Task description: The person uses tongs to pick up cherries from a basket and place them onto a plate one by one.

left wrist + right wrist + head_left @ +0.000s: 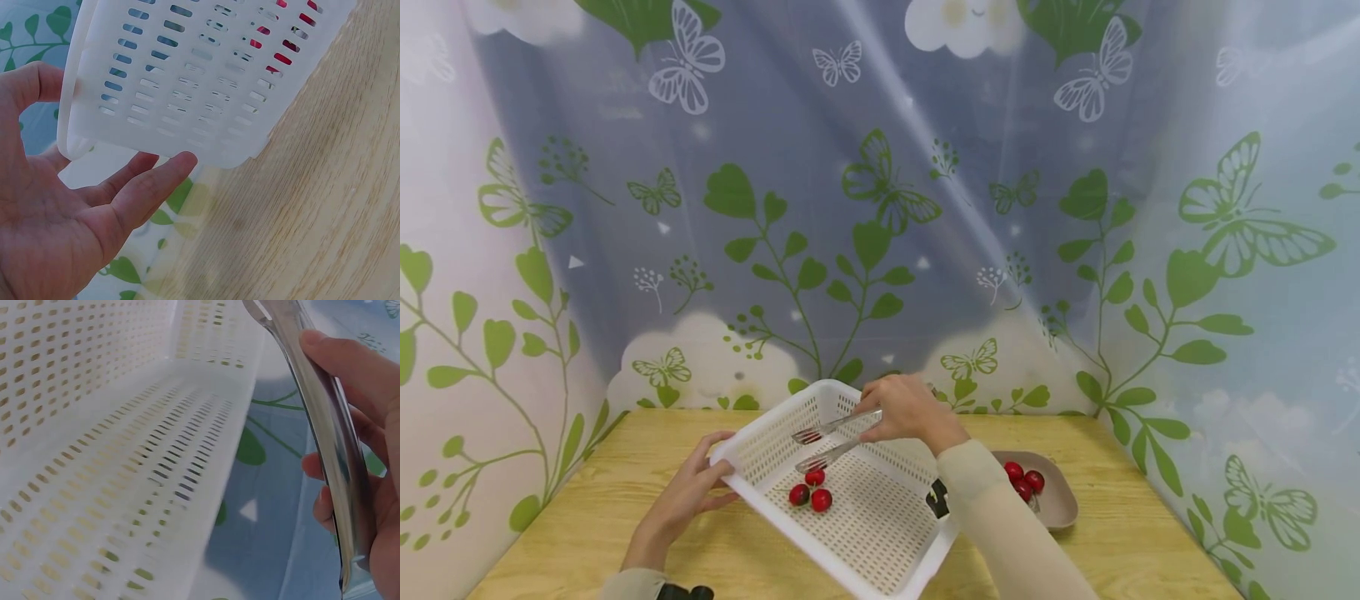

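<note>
A white slotted plastic basket [880, 508] appears tilted over the table, and my left hand [688, 492] grips its left corner. In the left wrist view, that hand's fingers [156, 187] lie beneath the basket's rim and wall. Several red cherries [822, 500] are inside the basket near its left side. My right hand [904, 408] holds metal tongs [838, 454] over the basket, their two arms spread. Red shows at the upper tong tip; I cannot tell whether that fruit is held. The right wrist view shows the tongs' handle [331, 437] between thumb and fingers.
A beige plate [1063, 504] with several cherries [1022, 479] stands right of the basket, partly hidden by the right forearm. The wooden table [572, 517] meets a printed curtain [760, 250] at the back and sides.
</note>
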The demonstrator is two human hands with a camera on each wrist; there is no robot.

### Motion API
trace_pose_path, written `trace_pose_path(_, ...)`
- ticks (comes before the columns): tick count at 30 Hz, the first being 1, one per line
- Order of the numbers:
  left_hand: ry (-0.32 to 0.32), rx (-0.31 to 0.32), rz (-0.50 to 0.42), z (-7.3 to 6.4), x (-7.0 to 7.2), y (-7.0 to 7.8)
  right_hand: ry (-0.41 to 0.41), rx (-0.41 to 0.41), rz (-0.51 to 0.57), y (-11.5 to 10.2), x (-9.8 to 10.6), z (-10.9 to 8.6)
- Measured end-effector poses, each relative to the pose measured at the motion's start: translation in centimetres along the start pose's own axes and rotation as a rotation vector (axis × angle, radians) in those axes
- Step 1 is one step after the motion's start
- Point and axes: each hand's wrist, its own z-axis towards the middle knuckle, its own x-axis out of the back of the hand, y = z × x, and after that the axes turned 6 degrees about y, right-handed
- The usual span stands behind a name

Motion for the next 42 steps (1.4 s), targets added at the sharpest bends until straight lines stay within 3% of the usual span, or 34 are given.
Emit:
trace_pose_path(15, -0.006, -0.004, -0.001, 0.2, 0.1, -0.1, -0.086, -0.100, 0.037, -0.2, -2.8, 0.4)
trace_pose_path(22, -0.002, -0.012, -0.004, 0.4, 0.1, -0.2, -0.102, -0.105, 0.025, -0.1, -3.3, 0.4)
trace_pose_path(32, 0.003, -0.006, 0.000, 0.2, 0.1, -0.2, -0.086, -0.119, 0.049, 0.2, -2.3, -0.2)
trace_pose_path(42, 0.005, -0.012, 0.004, 0.2, 0.1, -0.4, -0.151, -0.151, 0.035, 0.9, -0.8, -0.2)
